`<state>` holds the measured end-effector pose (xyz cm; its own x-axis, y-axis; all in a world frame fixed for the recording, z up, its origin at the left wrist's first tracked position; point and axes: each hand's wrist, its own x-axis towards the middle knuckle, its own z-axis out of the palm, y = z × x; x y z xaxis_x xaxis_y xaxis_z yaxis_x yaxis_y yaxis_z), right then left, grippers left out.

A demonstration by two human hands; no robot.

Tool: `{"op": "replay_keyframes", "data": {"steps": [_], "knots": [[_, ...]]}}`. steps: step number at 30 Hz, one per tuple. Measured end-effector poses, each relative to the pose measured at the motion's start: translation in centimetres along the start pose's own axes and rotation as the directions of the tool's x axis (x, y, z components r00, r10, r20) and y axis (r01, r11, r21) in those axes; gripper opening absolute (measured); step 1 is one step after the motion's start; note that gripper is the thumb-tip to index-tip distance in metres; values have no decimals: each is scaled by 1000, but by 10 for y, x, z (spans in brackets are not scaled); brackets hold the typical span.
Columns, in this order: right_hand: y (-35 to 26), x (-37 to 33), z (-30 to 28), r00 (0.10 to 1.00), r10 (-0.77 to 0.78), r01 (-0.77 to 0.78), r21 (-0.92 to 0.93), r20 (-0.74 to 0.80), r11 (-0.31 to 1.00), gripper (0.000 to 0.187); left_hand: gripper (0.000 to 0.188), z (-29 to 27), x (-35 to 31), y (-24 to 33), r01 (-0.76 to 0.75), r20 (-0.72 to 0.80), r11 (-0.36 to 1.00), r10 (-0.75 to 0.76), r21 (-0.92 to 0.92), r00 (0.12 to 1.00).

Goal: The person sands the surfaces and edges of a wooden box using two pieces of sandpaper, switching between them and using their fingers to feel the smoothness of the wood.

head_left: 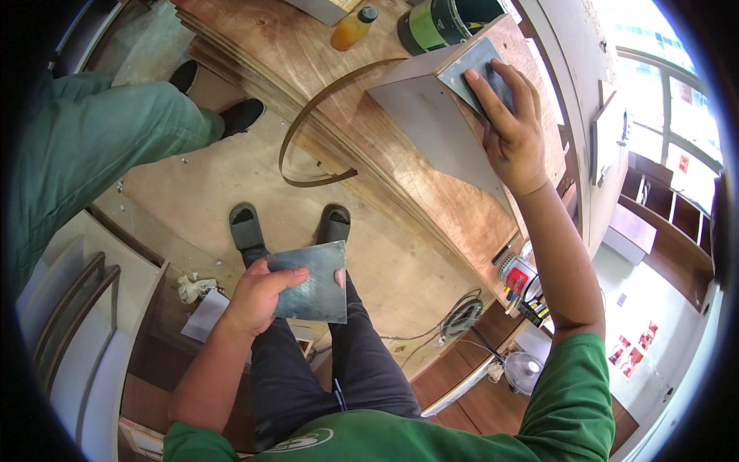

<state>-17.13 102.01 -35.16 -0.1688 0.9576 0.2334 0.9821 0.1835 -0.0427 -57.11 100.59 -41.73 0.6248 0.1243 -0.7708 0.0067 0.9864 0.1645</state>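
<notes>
The left hand (pixel 258 296) clasps a squarish, scuffed metal plate (pixel 314 291), most fingers hidden beneath; the right hand (pixel 517 127) spreads its fingers over a second metal plate (pixel 479 57) at a grey box (pixel 431 123), thumb hidden, grip unclear; the box sits inside the plywood stack (pixel 385 158)'s near edge; beyond, a green-labelled can (pixel 429 31) is cut off.

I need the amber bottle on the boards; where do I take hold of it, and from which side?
Best, I'd judge, around the rounded body of the amber bottle, below its dark cap. Come from the near side: it seems to stand upright, that side is open, and the green can stands close on its right.
</notes>
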Motion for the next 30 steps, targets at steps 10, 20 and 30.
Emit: {"op": "replay_keyframes", "data": {"steps": [10, 20, 30], "knots": [[-3, 1, 0, 1000, 8, -7, -33, 25, 999, 69, 27, -6, 2, -2, -36, -45, 996, 40, 82, 998], [-3, 0, 1, 999, 13, -11, -57, 45, 998, 69, 28, -8, 3, -4, -26, -17, 998, 27, 62, 999], [-3, 2, 0, 999, -6, 8, -49, 48, 999, 63, 28, -9, 7, -8, -44, -3, 996, 44, 79, 999]]}}
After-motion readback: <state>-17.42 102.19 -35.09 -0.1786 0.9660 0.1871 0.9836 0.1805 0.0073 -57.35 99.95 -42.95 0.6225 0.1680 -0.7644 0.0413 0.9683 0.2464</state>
